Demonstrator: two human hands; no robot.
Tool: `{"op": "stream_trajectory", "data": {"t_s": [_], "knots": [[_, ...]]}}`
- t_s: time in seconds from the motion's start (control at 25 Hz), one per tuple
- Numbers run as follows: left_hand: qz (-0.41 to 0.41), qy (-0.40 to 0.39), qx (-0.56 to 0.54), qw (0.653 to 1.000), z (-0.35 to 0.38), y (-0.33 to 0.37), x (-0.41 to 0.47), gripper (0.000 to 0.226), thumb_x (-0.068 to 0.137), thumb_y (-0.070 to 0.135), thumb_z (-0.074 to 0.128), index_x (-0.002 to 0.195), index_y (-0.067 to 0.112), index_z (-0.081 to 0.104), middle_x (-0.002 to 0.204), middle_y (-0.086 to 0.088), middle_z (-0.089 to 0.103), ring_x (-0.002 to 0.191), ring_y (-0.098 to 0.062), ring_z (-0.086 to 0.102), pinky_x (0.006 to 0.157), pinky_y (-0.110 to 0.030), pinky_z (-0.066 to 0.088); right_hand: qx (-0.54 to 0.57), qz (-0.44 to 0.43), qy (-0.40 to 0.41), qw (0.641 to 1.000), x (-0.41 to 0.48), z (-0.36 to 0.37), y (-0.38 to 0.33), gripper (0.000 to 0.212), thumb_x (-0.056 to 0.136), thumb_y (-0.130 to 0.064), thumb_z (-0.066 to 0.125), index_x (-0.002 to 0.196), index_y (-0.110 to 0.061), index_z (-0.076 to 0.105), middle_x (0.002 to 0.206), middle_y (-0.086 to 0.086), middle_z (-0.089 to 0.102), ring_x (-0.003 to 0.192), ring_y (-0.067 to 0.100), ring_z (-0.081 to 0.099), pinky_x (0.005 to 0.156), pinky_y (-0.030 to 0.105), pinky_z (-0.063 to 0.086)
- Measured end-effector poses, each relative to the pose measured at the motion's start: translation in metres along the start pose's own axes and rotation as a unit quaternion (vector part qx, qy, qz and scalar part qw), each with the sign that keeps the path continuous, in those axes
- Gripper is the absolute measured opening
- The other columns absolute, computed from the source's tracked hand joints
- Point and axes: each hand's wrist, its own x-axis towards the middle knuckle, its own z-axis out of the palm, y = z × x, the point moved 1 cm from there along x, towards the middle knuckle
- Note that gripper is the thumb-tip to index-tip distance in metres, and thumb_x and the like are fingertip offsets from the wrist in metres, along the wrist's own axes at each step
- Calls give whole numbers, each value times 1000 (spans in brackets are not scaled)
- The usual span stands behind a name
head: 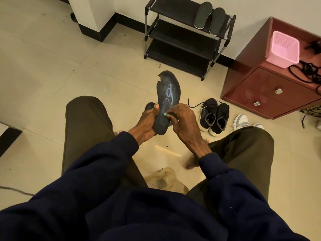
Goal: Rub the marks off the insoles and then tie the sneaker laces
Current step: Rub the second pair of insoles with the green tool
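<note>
The person sits with legs apart. The left hand (146, 123) has its grip closed round the heel end of a dark flat foam insole (162, 87), thumb on top. The insole sticks up and away from that grip, and its far edge is torn. Pale blue scribble marks (168, 93) run down its middle. The right hand (180, 118) has its grip pinched on a small green bit (165, 114), too small to tell what it is. The bit touches the insole just below the marks, right beside the left grip.

On the floor, just right of the right grip, stand black lace-up sneakers (214, 117) with loose laces. White and grey sneakers (241, 120) sit further right. Well beyond both grips, a black shoe rack (173, 37) carries two grey insoles (209, 17) on top. Far right, a red wooden cabinet (260, 87) holds a pink plastic basket (284, 49) and a heap of black cords (305, 72).
</note>
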Motion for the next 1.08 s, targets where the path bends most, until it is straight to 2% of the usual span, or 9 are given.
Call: {"op": "stream_trajectory", "data": {"t_s": [0.08,0.2,0.28,0.4,0.56,0.64,0.76,0.92,1.08], "knots": [[-2,11,-2,1000,-1,0,-2,53,107,34,48,145,-3,45,133,-26,62,88,-27,72,65,-38,63,36,-1,-18,999,-5,1,-5,8,89,-10,77,97,-9,78,90,5,71,82,18,62,76,28,51],[-20,5,-11,1000,-4,-2,-1,51,108,34,46,143,-3,50,119,-20,69,87,-24,73,71,-34,63,91,-23,-95,991,-13,0,-17,9,88,-15,79,97,-13,80,89,0,72,77,6,59,72,20,51],[-32,-12,-12,999,-4,-1,-3,50,108,34,44,141,-3,52,114,-18,70,84,-24,74,68,-34,63,78,-8,-66,995,-6,-4,-6,9,89,-16,79,97,-13,80,87,-1,71,76,6,58,71,25,53],[-33,-25,-19,999,-2,-1,-4,49,108,35,44,139,-1,54,127,-23,67,92,-29,74,68,-38,63,66,43,-9,997,0,-13,10,8,89,-16,78,97,-13,79,88,-1,70,77,9,60,70,30,55],[-7,-16,-34,999,-3,0,-2,57,106,34,50,146,-4,42,140,-28,57,99,-31,71,80,-40,63,113,2,-117,987,-11,-9,-11,10,85,-15,82,95,-16,82,84,-7,68,72,2,59,65,15,46],[-11,-7,-38,999,-2,1,-2,55,105,35,50,146,-2,44,141,-27,57,95,-29,72,75,-41,64,95,12,-97,991,-6,-9,-5,8,86,-16,82,94,-15,82,83,-6,68,71,1,57,66,15,45],[-6,0,-25,1000,-4,1,0,57,104,37,52,147,1,42,141,-27,56,96,-32,70,68,-44,64,52,35,-40,997,-1,-15,7,9,88,-17,80,96,-14,81,87,-2,70,76,6,57,70,26,53],[-15,-5,-21,1000,-5,0,-1,57,105,37,51,146,-2,45,140,-27,57,103,-33,68,82,-44,61,103,-13,-157,982,-11,-11,-12,9,87,-20,81,95,-17,81,86,-3,70,77,7,61,67,26,53],[-31,-33,-21,999,-2,1,-3,48,107,34,47,140,0,54,123,-20,68,88,-26,74,73,-38,64,34,26,-46,998,-1,-11,9,8,89,-17,78,96,-13,78,90,0,68,81,13,58,72,36,54]]}}
